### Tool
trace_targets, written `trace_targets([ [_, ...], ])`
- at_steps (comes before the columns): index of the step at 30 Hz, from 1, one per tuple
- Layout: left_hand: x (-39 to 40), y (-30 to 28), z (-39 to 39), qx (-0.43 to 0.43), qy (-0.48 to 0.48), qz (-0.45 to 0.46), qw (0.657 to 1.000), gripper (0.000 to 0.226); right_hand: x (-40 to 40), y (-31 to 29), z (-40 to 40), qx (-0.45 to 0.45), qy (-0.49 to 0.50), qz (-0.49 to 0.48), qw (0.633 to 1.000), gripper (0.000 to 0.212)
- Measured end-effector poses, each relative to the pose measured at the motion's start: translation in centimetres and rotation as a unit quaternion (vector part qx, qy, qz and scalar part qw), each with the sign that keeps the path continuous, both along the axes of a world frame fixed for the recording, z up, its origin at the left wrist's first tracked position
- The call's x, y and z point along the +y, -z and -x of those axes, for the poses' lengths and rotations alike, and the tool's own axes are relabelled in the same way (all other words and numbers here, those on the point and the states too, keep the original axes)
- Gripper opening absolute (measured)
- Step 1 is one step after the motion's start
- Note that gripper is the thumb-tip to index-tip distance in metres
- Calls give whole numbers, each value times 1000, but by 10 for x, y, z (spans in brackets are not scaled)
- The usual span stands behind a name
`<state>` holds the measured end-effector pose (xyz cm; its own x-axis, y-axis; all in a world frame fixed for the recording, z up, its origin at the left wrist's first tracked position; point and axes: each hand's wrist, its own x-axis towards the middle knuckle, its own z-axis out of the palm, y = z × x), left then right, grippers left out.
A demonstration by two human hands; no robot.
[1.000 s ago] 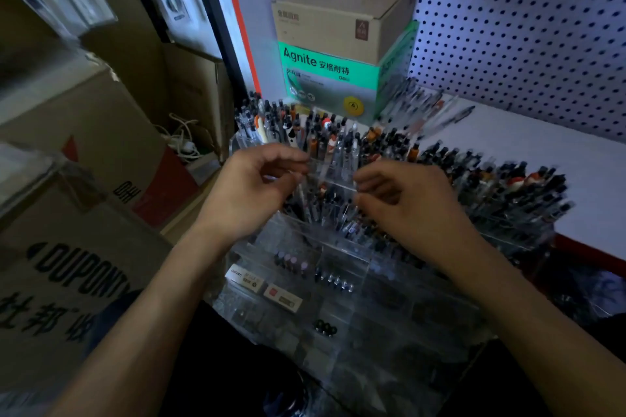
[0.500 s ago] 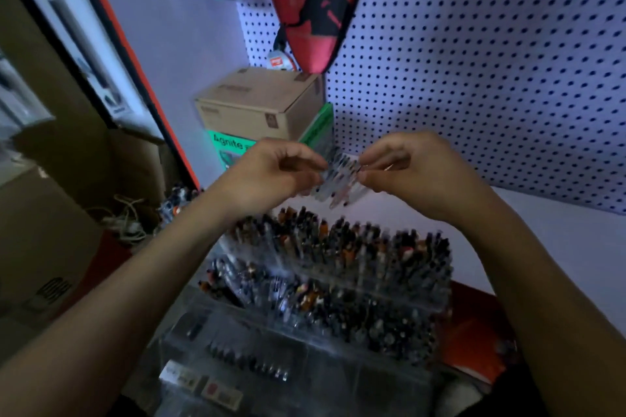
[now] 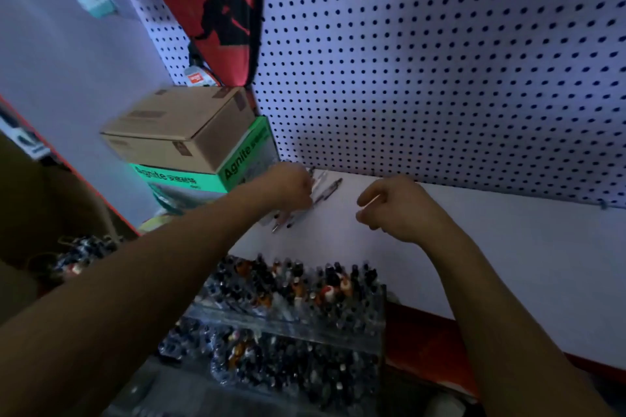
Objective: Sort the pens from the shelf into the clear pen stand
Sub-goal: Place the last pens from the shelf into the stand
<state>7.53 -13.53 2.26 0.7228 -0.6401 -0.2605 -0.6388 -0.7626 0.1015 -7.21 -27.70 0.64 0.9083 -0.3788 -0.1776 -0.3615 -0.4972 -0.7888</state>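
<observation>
Several pens [image 3: 323, 188] lie in a loose bunch on the white shelf [image 3: 491, 247], next to the green box. My left hand [image 3: 291, 188] reaches over the bunch with curled fingers and holds it; pen ends stick out past the hand on both sides. To the right, my right hand [image 3: 398, 210] hovers just above the shelf, loosely curled, with nothing in it. The clear pen stand [image 3: 305, 327] sits below my arms at the shelf's front, tiered and packed with upright pens.
A brown cardboard box [image 3: 176, 132] is stacked on a green Agnite box [image 3: 237, 167] at the shelf's left end. A white pegboard [image 3: 440, 61] forms the back wall, with a red bag [image 3: 216, 10] hanging on it. More cartons stand at the far left.
Both hands lifted a bunch of pens from over the stand toward the shelf. The bunch now rests on the shelf under my left hand, and my right hand has let go and moved right.
</observation>
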Motion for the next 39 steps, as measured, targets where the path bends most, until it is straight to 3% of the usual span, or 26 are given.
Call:
trace_targets([
  [3,-20,17,0,-11,-7,-49,999,29,-9,9,-3,10,14,0,1000,17],
  [7,-32,33,4,-27,-43,-23,998,27,-16,14,-3,5,15,-5,1000,22],
  [11,-33,36,-1,-27,-78,14,997,39,-20,15,-4,0,17,-5,1000,28],
  [15,-30,36,-6,-14,-87,-17,996,32,-19,14,-6,4,16,-4,1000,28],
  [19,-25,35,-3,-25,-31,-68,997,40,-16,13,-9,14,16,3,1000,27],
  [24,-19,34,5,-2,24,-147,989,65,-19,19,-10,32,65,11,997,18],
  [28,-11,35,13,-1,45,-156,987,55,-22,23,-6,48,76,-1,996,21],
  [31,-4,28,14,44,45,-100,993,53,-22,22,-1,38,64,-5,997,21],
  [34,1,7,19,95,52,22,994,37,-18,14,3,-25,72,-98,992,21],
  [36,6,-9,27,163,63,115,978,18,-12,5,7,-73,65,-152,984,23],
  [39,22,-32,41,248,56,188,949,18,-1,-9,9,-143,40,-206,967,23],
])
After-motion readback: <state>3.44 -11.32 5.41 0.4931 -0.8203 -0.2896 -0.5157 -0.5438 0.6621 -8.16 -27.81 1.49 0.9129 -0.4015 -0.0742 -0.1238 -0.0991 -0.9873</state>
